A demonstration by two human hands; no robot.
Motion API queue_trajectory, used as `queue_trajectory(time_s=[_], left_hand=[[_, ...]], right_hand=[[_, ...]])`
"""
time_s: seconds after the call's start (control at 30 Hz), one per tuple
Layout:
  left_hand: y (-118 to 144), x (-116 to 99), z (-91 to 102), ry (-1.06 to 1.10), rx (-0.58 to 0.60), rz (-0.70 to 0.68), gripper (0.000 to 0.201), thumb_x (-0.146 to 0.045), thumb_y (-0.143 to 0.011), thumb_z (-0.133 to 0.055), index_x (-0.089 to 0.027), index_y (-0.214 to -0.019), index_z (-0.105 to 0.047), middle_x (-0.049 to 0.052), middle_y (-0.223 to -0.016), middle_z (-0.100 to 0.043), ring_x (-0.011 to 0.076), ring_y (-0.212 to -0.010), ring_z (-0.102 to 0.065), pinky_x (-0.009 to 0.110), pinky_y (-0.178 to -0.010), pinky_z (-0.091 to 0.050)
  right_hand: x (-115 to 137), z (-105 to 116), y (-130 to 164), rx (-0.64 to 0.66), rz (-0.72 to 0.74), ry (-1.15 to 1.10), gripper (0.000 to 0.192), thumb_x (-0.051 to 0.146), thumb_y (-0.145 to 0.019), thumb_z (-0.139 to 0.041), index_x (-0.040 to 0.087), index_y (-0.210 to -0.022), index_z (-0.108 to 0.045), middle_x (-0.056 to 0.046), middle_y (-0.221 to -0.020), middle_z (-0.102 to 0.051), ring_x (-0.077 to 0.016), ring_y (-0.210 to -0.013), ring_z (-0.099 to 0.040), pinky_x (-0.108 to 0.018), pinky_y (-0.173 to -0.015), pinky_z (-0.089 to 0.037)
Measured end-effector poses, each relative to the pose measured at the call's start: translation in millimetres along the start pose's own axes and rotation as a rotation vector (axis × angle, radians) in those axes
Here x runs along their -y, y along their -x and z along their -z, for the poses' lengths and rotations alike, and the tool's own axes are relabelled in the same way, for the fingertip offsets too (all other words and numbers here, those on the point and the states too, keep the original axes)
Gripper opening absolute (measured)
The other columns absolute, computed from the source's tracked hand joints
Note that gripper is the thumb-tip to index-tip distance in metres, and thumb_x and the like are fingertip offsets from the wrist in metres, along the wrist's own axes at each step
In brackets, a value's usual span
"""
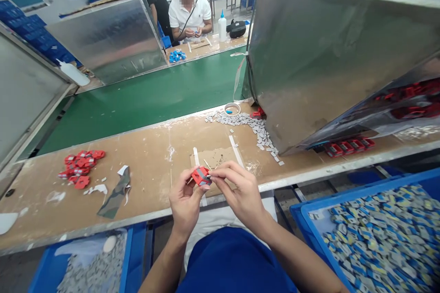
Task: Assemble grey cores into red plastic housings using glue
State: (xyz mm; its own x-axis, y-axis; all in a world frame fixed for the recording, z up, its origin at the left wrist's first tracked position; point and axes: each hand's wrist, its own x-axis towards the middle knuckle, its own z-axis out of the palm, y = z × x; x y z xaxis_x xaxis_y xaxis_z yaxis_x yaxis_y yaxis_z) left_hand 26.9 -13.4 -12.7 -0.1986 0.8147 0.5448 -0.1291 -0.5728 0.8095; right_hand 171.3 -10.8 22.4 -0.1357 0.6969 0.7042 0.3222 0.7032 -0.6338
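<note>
My left hand [185, 199] pinches a small red and grey plastic part [201, 175] between thumb and fingers, above the front edge of the bench. My right hand [240, 190] is closed at the part's right side, with a thin pale stick [207, 165] poking up from its fingertips. Whether those fingertips also touch the part is too small to tell. Beneath the hands lies a cardboard sheet [216, 156] with dark specks, held by strips of white tape. Loose grey flat pieces [263, 135] are spread on the bench beyond my right hand.
Red parts [80, 165] are heaped at the left, near a camouflage cloth strip [117, 194]. A tape roll [232, 109] lies before the green conveyor belt [154, 94]. A metal housing [309, 55] rises at right. Blue bins [304, 213] flank me; two people are across.
</note>
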Motion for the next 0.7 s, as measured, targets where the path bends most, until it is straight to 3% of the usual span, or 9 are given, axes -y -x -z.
queue_trajectory(time_s=[0.27, 0.43, 0.7], left_hand=[[-1.4, -0.4, -1.6, -0.009, -0.015, 0.002, 0.049, -0.002, -0.078, -0.077, -0.033, -0.114, -0.076, -0.005, -0.101, -0.074, 0.0054, -0.094, -0.072, 0.011, -0.088, -0.055], [-2.2, -1.1, 3.5, -0.007, 0.025, 0.053, 0.045, -0.004, -0.081, -0.076, -0.033, -0.116, -0.076, -0.004, -0.105, -0.075, 0.0063, -0.095, -0.073, 0.010, -0.089, -0.054], [-4.8, 1.8, 8.8, -0.062, 0.020, 0.089, 0.046, -0.009, -0.079, -0.079, -0.041, -0.113, -0.077, -0.005, -0.102, -0.074, 0.0045, -0.092, -0.072, 0.010, -0.089, -0.054]], right_hand=[[0.7, -2.2, -0.7, -0.031, -0.021, 0.022, 0.009, 0.005, -0.094, -0.062, 0.014, -0.093, -0.065, -0.001, -0.087, -0.064, -0.0067, -0.078, -0.062, -0.017, -0.071, -0.049], [1.5, 2.7, -4.9, 0.077, 0.016, 0.052, 0.010, 0.007, -0.098, -0.057, 0.014, -0.091, -0.060, -0.003, -0.091, -0.064, -0.0089, -0.078, -0.061, -0.020, -0.070, -0.048], [4.1, -5.4, -3.8, 0.080, 0.049, 0.208, 0.016, 0.004, -0.097, -0.054, 0.012, -0.083, -0.056, -0.004, -0.080, -0.049, -0.0105, -0.069, -0.047, -0.023, -0.060, -0.038]])
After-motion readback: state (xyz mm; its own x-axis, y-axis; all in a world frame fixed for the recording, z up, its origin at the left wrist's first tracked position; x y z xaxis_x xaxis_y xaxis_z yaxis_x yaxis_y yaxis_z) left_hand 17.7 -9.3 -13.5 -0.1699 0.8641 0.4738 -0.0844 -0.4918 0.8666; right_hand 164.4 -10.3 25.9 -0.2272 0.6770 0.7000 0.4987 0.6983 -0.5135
